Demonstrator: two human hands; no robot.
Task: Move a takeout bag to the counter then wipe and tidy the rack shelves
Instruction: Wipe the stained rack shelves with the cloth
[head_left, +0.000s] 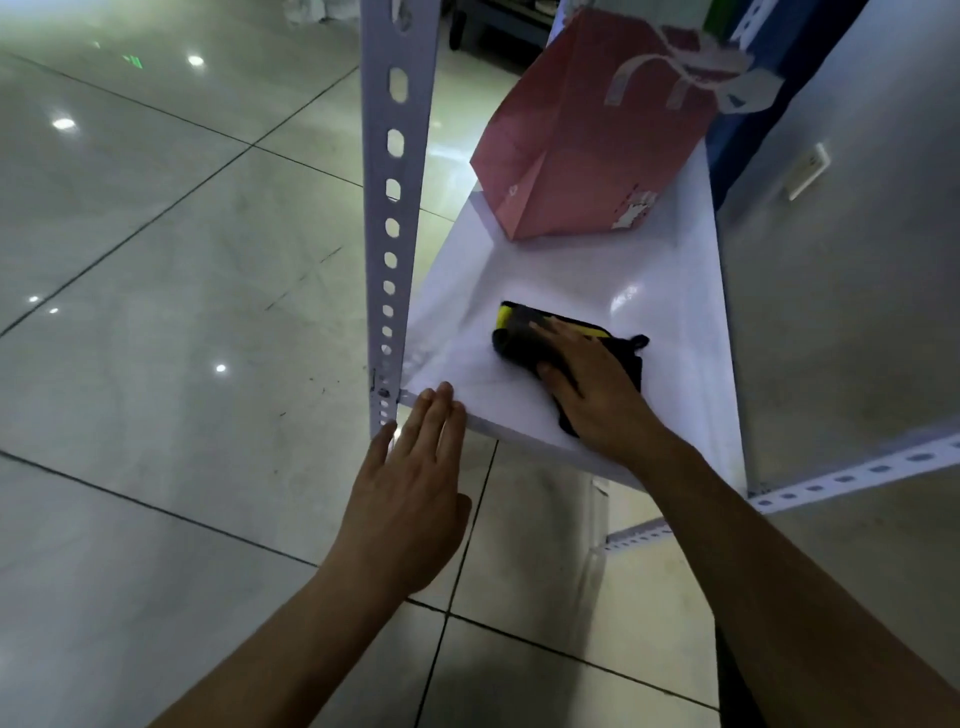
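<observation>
Pressing flat on the dark cloth (524, 332), right hand (597, 395) ungripping; left hand (410, 499) flat-fingered at shelf (561, 270) edge.

Shelf (571, 270) under my right hand (597, 395): smooth white board, semi-gloss, showing soft light reflections. Cloth (519, 338) beneath my fingers (558, 332): soft black fabric, matt, with a yellow strip along one edge. Takeout bag (587, 135): pink paper, matt, creased at the folds, surface torn and peeling near its lower corner; handles of pale paper strip. Rack upright (387, 208): painted metal, perforated, pale and smooth, scuffed near the shelf joint. Floor (156, 260): glossy polished tile, mirror-like reflections, dark grout lines.
</observation>
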